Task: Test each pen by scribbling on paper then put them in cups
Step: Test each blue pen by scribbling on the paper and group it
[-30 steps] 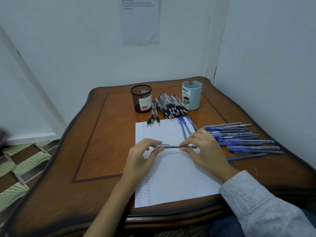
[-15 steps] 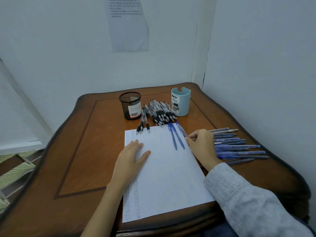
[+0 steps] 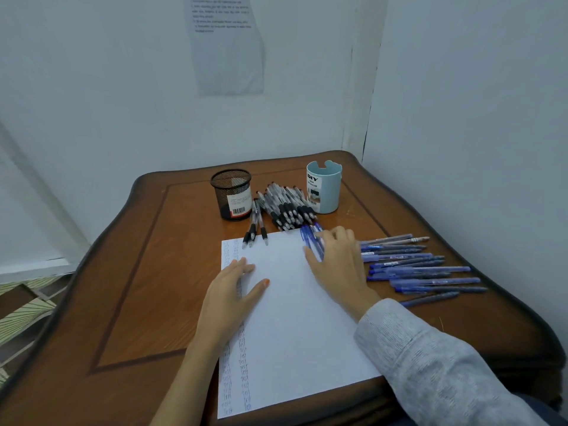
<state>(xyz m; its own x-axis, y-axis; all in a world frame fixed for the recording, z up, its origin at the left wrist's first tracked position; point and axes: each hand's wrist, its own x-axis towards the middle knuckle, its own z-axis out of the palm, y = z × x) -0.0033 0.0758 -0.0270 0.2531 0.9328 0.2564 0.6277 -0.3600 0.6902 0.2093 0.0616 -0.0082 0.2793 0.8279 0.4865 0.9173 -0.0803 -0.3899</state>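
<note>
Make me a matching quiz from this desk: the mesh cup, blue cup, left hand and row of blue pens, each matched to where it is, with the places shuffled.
Things
1. mesh cup
2. blue cup
3. left hand
4. blue pen row

Places
A. flat on the paper
B. on the table, right of the paper
C. just left of the black pen pile
D. just right of the black pen pile

Pairs: 1-C, 2-D, 3-A, 4-B
</note>
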